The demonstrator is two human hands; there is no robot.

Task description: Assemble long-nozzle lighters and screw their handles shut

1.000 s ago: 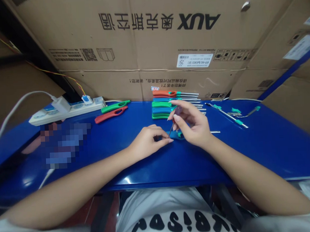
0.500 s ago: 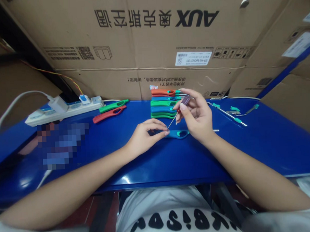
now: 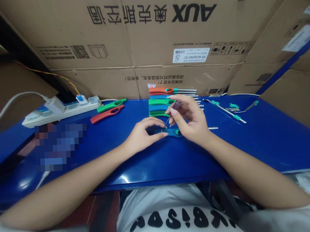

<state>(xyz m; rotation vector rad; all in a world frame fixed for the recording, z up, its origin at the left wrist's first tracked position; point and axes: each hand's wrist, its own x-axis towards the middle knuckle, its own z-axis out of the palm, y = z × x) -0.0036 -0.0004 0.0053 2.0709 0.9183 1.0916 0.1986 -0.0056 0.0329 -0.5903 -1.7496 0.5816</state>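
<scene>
A blue gas lighter [image 3: 172, 132] with a long metal tube lies crosswise on the table in front of me. My left hand [image 3: 143, 135] is closed on its handle end, with the thumb on the near side and the fingers on the far side. My right hand [image 3: 195, 122] grips a small screwdriver [image 3: 177, 104] with a dark purple handle. Its thin shaft slants down to the left, and the tip is at the lighter's handle by my left fingertips. Exact contact at the tip is too small to make out.
Behind my hands lies a row of several orange, blue and green lighters [image 3: 161, 91]. To the right are a loose metal tube [image 3: 225, 112] and small teal parts [image 3: 233, 106]. Green [image 3: 110, 106] and red [image 3: 107, 114] handle shells lie left, beside a power strip [image 3: 62, 111]. Cardboard [image 3: 151, 37] walls the back.
My right hand has moved slightly left and down with the screwdriver, uncovering more lighter tubes behind it. The left hand keeps its place on the blue lighter. The view has shifted slightly.
</scene>
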